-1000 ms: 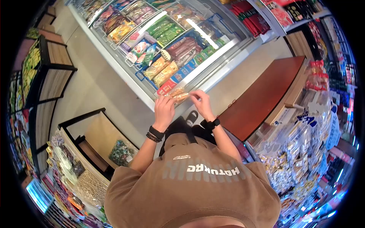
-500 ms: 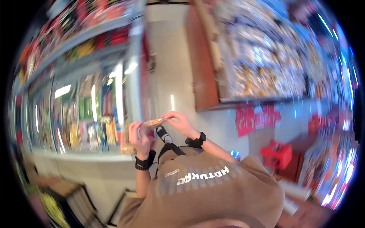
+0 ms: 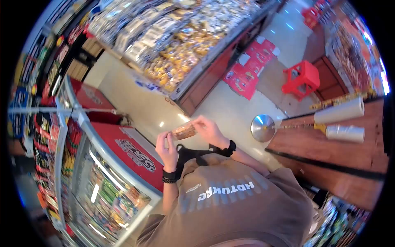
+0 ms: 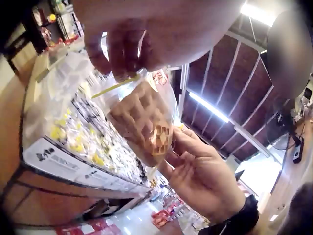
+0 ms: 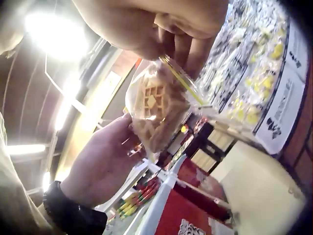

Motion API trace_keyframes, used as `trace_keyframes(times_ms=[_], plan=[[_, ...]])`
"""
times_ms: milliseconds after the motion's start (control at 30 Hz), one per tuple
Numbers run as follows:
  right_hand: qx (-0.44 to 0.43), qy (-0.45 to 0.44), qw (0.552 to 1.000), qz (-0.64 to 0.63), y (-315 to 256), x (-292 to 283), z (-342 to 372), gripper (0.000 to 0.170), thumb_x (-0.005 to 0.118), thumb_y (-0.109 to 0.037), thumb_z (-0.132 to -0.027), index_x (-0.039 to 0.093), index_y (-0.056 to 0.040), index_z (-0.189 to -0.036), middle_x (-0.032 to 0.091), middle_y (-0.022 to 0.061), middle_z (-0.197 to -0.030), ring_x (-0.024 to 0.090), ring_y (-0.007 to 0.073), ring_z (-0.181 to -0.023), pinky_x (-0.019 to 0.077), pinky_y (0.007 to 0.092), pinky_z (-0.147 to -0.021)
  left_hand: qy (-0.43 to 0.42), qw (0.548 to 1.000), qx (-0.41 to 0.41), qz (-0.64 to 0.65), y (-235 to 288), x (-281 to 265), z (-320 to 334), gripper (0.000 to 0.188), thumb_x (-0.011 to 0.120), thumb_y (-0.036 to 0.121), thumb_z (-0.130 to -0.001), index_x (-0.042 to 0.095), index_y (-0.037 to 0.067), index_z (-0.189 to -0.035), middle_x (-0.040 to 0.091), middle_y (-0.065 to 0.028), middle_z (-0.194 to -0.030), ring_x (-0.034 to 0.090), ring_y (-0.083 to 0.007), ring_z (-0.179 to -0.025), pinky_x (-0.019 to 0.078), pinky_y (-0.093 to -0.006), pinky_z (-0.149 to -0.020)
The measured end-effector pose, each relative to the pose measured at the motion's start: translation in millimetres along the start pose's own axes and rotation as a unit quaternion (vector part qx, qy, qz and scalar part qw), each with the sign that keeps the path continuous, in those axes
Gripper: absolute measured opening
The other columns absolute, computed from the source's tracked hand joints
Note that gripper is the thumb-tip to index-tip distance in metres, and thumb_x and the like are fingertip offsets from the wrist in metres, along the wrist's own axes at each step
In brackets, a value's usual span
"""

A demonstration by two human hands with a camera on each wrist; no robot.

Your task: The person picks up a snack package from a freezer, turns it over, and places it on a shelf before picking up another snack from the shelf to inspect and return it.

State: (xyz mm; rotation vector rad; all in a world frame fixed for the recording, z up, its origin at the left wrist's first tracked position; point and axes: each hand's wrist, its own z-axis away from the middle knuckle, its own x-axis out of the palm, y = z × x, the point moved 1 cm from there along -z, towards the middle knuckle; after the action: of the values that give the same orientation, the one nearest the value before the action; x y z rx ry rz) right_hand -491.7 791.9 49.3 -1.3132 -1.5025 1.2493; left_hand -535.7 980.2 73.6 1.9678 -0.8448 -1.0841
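A waffle in a clear plastic wrapper [image 3: 184,131] is held up in front of the torso. My left hand [image 3: 167,150] pinches one end of it, while the fingers of my right hand [image 3: 209,131] grip the opposite end. In the left wrist view, the browned grid of the waffle [image 4: 143,122] shows through the film, with a small printed waffle picture near one end. A thin yellow strip runs along the wrapper's edge by the left fingers [image 4: 122,58]. Seen from the right wrist, the packet [image 5: 155,105] hangs between both hands, its print facing that camera.
A glass-topped freezer [image 3: 103,197] with a red end panel [image 3: 135,152] stands at left. Ahead is a display stand heaped with small wrapped goods [image 3: 177,53]. At right are a red stool [image 3: 302,80], a wooden counter [image 3: 329,152] with plastic rolls [image 3: 343,111], and a round metal disc [image 3: 262,127].
The view and body have swung rightward, from facing the freezer to facing the display stand. Both hands still hold the packaged waffle, which has moved from the freezer's edge to over the aisle.
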Motion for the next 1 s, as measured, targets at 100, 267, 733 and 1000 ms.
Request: trace_keyframes(times_ms=[100,267,733,1000], plan=[[0.041,0.068,0.997,-0.014,-1.9,-47.9,12.7,0.008,0.058,-0.006,-0.099,0.06,0.0009,-0.102,0.068,0.008,-0.092,0.068,0.0142,-0.085,0.0544,0.0304,-0.077,-0.054,0.997,0.033,0.036,20.1,44.3,-4.3,0.004,0.059,-0.003,-0.093,0.063,-0.005,-0.094,0.067,-0.0143,-0.089,0.063,-0.025,-0.081,0.0502,-0.0333,-0.076],[0.06,0.14,0.988,-0.014,4.2,-102.7,19.1,0.014,0.06,-0.008,-0.099,0.061,0.001,-0.109,0.069,0.0068,-0.093,0.065,0.0105,-0.082,0.0536,0.028,-0.075,-0.141,0.988,0.059,0.038,22.9,97.5,-16.6,0.005,0.057,-0.004,-0.094,0.06,-0.004,-0.098,0.064,-0.0148,-0.09,0.062,-0.0268,-0.08,0.0497,-0.0344,-0.074],[0.085,0.33,0.938,0.068,42.4,-225.9,-7.2,0.015,0.058,-0.012,-0.099,0.062,0.0021,-0.099,0.062,0.0118,-0.075,0.059,0.0161,-0.068,0.0473,0.0313,-0.063,-0.266,0.952,0.098,0.118,69.0,285.3,-79.4,0.009,0.056,0.006,-0.101,0.059,-0.002,-0.101,0.064,-0.0116,-0.083,0.061,-0.0202,-0.071,0.0497,-0.0308,-0.067],[0.184,0.426,0.879,0.113,65.4,-304.6,-83.9,0.022,0.051,-0.017,-0.104,0.06,0.0024,-0.107,0.061,0.0166,-0.075,0.059,0.0244,-0.065,0.0473,0.0352,-0.063,-0.321,0.933,0.074,0.145,88.4,401.7,-141.4,0.005,0.055,0.004,-0.1,0.056,-0.001,-0.098,0.062,-0.0126,-0.08,0.059,-0.022,-0.067,0.0484,-0.0325,-0.064]])
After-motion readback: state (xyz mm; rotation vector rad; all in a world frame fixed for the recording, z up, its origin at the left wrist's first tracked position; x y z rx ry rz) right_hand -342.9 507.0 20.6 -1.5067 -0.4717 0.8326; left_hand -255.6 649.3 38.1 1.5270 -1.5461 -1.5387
